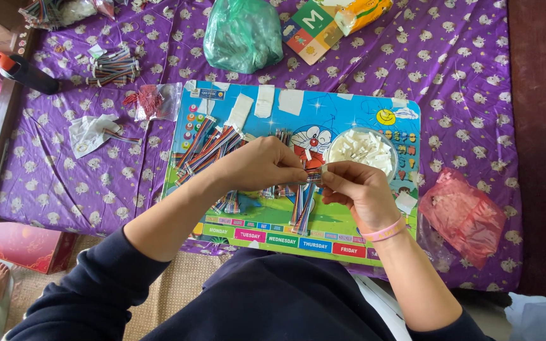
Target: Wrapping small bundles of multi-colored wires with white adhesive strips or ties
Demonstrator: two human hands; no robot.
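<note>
My left hand [261,163] and my right hand [356,188] meet above a colourful cartoon board [349,107]. Together they pinch a short multicoloured ribbon cable [313,177] held level between the fingertips, with a small white connector at its right-hand end. More ribbon cables [208,148] lie fanned out on the board to the left, and one bundle [301,211] lies just below my hands. A round bowl of white connectors [360,149] stands on the board right behind my right hand. A pink band circles my right wrist.
A purple patterned cloth [469,82] covers the table. On it lie a green plastic bag [242,33], a pink bag [464,215], a clear bag with red parts [153,101], a cable bundle [114,66], and a black tool with an orange cap [23,71]. A red box [30,246] is on the floor.
</note>
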